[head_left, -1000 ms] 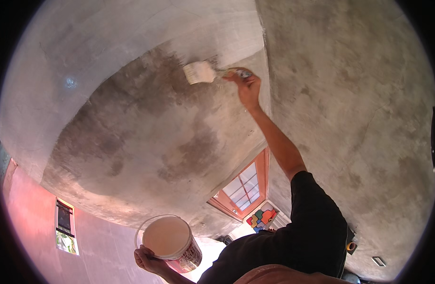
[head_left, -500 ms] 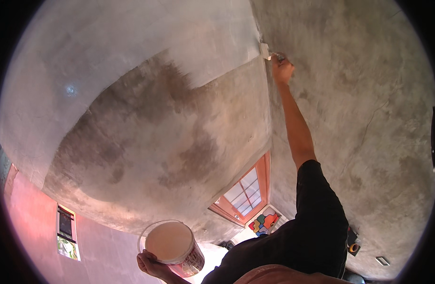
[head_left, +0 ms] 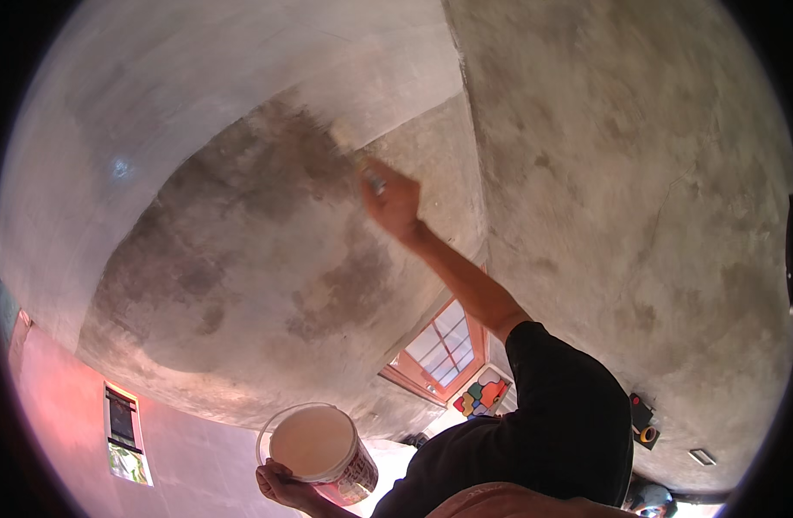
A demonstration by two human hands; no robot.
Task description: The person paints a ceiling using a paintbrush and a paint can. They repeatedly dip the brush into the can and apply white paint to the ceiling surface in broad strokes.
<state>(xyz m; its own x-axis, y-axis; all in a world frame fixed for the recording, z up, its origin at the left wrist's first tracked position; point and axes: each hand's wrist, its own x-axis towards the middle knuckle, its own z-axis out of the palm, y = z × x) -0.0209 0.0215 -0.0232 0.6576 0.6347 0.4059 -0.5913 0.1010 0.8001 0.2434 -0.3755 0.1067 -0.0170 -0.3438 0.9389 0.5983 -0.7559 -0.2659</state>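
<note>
My right hand [head_left: 393,198] is raised and closed around the handle of a paintbrush [head_left: 344,141], whose pale bristles are blurred by motion. The brush is at the lower edge of a light grey coat [head_left: 396,69], over the darker patchy wall [head_left: 267,233]. Low down, my left hand [head_left: 284,483] grips a paint bucket [head_left: 314,445] at its rim. The bucket is tilted and holds creamy off-white paint, with its wire handle standing out to the left.
To the right of the corner a bare grey wall [head_left: 621,173] stands. Below are an orange-framed window [head_left: 448,345] with several panes, and a colourful panel [head_left: 483,395]. A small dark window [head_left: 123,423] sits in the pinkish wall at lower left. A tape roll [head_left: 647,434] lies at lower right.
My right hand has swung the paintbrush left and down, from the wall corner to the coat's ragged edge. The bucket in my left hand has shifted slightly right.
</note>
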